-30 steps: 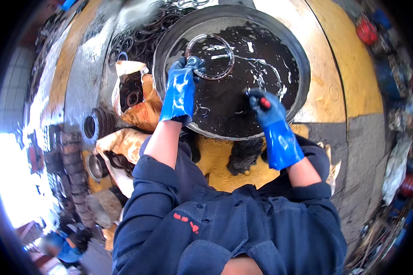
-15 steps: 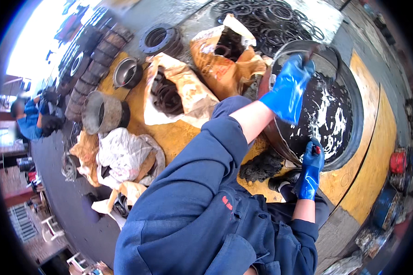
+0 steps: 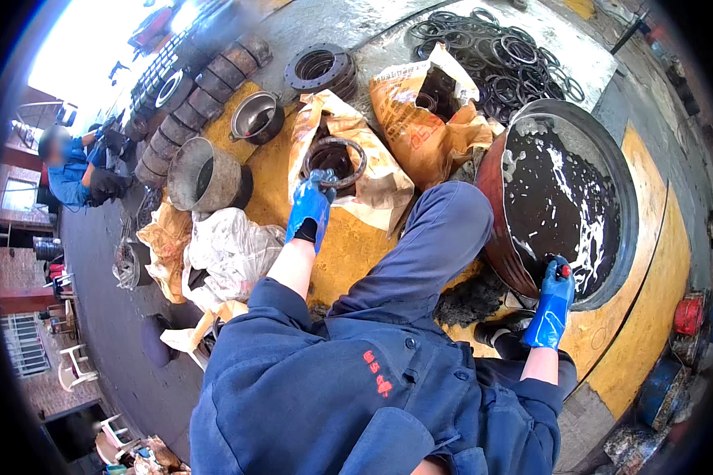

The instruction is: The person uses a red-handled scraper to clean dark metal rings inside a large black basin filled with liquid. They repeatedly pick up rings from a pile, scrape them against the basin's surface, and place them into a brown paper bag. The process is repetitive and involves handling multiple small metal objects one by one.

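Observation:
My left hand, in a blue rubber glove, holds a dark metal ring over the mouth of an open tan paper sack that has more rings inside. My right hand, also gloved in blue, rests on the near rim of a big round basin of black oily liquid with white foam. It grips a small tool with a red tip. My knee in blue trousers lies between the two hands.
A second open sack stands behind the first. Several rings lie spread on the ground beyond. Metal buckets and stacked round parts stand at the left, near crumpled sacks. A person in blue crouches far left.
My left hand left the basin, swung left to the sack and now holds a ring over it. My head turned left. My right hand stayed at the basin's rim.

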The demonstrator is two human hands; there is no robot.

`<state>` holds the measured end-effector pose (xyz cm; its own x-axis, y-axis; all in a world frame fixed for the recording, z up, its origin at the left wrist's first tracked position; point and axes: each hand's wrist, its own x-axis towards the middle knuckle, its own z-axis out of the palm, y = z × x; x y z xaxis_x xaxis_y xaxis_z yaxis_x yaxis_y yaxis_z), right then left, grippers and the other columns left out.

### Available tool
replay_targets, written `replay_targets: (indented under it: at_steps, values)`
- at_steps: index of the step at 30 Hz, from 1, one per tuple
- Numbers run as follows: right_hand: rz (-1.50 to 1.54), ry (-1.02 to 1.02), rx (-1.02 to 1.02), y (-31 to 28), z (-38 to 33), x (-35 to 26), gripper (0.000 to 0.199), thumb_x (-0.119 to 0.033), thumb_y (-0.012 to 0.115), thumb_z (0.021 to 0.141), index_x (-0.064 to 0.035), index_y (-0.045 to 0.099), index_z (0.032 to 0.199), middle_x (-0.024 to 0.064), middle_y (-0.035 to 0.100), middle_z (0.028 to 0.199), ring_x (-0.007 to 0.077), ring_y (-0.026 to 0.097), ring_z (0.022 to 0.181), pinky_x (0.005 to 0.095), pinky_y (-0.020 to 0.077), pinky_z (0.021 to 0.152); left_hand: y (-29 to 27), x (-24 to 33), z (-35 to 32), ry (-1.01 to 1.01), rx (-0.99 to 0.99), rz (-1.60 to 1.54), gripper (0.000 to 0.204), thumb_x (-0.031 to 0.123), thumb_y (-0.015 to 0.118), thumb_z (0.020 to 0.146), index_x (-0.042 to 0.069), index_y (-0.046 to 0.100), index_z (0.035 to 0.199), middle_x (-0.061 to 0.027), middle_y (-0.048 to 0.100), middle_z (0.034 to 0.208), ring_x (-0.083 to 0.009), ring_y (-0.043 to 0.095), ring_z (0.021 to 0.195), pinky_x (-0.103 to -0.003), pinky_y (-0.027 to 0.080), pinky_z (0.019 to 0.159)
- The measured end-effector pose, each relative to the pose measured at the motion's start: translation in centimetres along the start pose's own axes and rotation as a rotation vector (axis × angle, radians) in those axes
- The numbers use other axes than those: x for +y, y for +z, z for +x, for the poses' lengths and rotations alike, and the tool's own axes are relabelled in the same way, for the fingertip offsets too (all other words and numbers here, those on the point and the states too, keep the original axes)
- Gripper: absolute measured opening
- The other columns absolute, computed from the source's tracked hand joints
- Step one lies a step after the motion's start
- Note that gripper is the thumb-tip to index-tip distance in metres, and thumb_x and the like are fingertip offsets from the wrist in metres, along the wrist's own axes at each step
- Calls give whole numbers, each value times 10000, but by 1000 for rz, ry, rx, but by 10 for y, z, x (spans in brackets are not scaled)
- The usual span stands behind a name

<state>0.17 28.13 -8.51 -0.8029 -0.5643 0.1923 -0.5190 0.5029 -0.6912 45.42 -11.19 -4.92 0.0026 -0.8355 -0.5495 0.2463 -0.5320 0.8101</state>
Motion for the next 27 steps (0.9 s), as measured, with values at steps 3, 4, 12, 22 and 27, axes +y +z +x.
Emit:
replay_targets:
  at_steps: [3,4,12,22,27]
  values:
    - [-28,94,-40,0,0,0,213,-167,640,978,-21,722,1110,139,737,1035,231,706,959,346,548,870,-24,-31,20,-123,47,-184,171,190,614,958,97,693,1077,-36,704,1029,-130,632,870,-238,523,694]
    - [-70,105,-63,-3,0,1,216,-172,637,981,-24,723,1112,138,737,1031,227,707,954,346,550,865,-21,-34,23,-97,53,-214,172,189,616,955,104,688,1087,-30,701,1033,-126,629,879,-234,519,690]
    - [35,93,-37,0,-1,15,230,-157,644,983,-23,708,1159,121,737,1044,211,700,951,337,549,874,-40,-35,57,150,131,-26,155,222,608,965,91,692,962,-53,696,931,-173,634,737,-279,538,635]
    - [103,97,-110,17,7,-6,243,-147,654,982,-16,695,1183,98,721,1050,153,667,876,296,544,816,-58,-42,186,553,88,1087,189,52,587,968,19,677,1131,-91,699,1098,-193,655,1025,-345,563,878]
    - [-26,146,-15,-18,-11,-2,254,-144,670,972,-12,696,1188,109,725,1074,171,676,936,303,542,862,26,-3,151,552,21,1391,495,167,511,1032,83,406,1509,-146,545,1460,-273,554,1303,-351,502,1038]
